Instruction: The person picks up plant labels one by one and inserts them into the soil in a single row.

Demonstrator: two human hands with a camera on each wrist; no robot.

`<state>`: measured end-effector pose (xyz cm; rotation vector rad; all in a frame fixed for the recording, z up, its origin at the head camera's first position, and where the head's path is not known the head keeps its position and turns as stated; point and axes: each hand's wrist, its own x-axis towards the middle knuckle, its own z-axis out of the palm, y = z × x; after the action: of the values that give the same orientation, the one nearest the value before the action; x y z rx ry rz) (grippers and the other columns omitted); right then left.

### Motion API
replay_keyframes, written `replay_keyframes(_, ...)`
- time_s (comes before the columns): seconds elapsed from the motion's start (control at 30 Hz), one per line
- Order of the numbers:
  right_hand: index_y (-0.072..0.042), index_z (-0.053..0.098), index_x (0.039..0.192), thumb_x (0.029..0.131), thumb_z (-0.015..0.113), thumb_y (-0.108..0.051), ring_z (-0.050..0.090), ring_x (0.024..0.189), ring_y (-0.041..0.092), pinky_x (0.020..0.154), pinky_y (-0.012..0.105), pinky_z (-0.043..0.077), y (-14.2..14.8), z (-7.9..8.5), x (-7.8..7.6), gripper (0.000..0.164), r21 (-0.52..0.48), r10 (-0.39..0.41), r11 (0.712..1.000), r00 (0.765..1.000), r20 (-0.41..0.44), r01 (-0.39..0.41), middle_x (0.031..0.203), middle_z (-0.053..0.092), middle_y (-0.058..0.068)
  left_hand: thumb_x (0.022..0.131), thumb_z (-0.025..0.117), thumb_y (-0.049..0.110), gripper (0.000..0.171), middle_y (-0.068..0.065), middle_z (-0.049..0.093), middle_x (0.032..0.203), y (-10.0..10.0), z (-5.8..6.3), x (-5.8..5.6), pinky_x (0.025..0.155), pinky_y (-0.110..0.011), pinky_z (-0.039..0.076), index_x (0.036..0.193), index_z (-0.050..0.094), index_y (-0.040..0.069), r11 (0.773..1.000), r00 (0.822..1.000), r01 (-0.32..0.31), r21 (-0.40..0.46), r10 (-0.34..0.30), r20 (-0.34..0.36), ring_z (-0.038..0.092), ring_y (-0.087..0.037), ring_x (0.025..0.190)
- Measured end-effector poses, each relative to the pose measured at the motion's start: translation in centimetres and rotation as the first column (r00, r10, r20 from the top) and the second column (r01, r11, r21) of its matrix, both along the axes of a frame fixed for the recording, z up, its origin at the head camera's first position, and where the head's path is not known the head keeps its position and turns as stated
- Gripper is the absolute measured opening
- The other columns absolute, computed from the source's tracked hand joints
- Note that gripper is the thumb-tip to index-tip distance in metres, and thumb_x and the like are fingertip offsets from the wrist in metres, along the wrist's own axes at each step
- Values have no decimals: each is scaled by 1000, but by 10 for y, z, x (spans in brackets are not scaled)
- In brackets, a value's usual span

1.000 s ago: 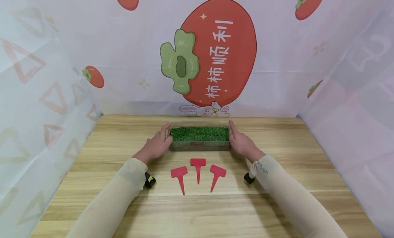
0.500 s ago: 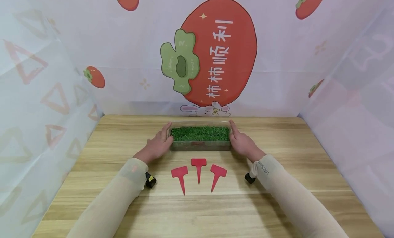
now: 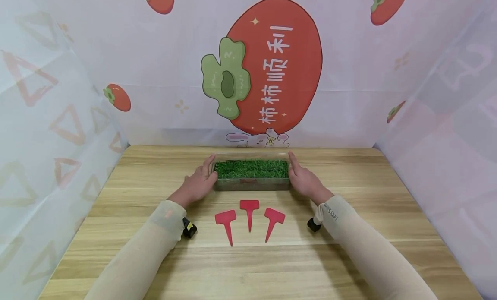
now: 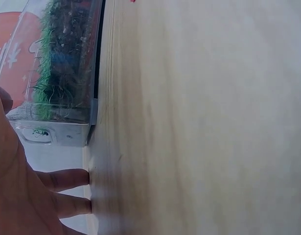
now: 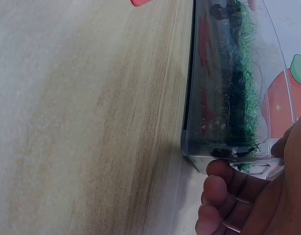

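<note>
A clear rectangular box (image 3: 252,185) stands toward the back of the table, with green artificial grass (image 3: 252,168) over dark filling inside. My left hand (image 3: 196,182) is at its left end, thumb by the upper rim. In the left wrist view some of its fingers (image 4: 67,179) reach straight down to the table, apart from the box. At the right end, my right hand (image 3: 306,182) holds the box, with curled fingers (image 5: 219,188) by the end handle and the thumb at the rim. Three red T-shaped plant labels (image 3: 225,217) (image 3: 250,205) (image 3: 275,215) lie in front.
The wooden table (image 3: 248,270) meets a printed backdrop (image 3: 167,54) behind the box. Printed sheets also stand along the left and right sides. Black wrist cameras (image 3: 189,228) (image 3: 313,225) sit close to the tabletop near the sleeves.
</note>
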<state>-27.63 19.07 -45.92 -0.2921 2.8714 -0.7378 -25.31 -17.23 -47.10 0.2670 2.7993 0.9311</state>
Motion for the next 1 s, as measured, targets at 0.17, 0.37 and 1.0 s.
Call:
replay_keyframes(0.17, -29, -13, 161, 108, 16, -35, 59, 67, 25, 77, 45, 48, 0, 0, 0, 60, 8, 6, 1000, 1000, 2, -6, 66, 54, 11, 106, 24, 46, 64, -22, 17, 165, -1, -2, -1, 108, -81, 1, 159, -11, 41, 1000, 1000, -1, 1, 1, 1, 20, -49, 149)
replay_keyframes(0.37, -25, -7, 162, 108, 18, -36, 60, 69, 26, 79, 48, 50, 1, -1, 0, 61, 44, 3, 999, 999, -38, -2, 63, 52, 10, 106, 25, 46, 65, -22, 18, 165, -1, -1, 0, 108, -81, 1, 160, -11, 40, 1000, 1000, 5, 5, -5, -1, 20, -48, 149)
replay_keyframes(1.0, -3, 56, 136, 101, 54, -28, 54, 92, 26, 80, 45, 48, -4, 15, 26, 43, -2, 70, 997, 902, -426, -78, 106, 60, 15, 106, 24, 45, 64, -23, 15, 165, 0, 2, -1, 108, -80, -1, 160, -11, 39, 1000, 1000, 6, 18, -7, 25, 16, -47, 150)
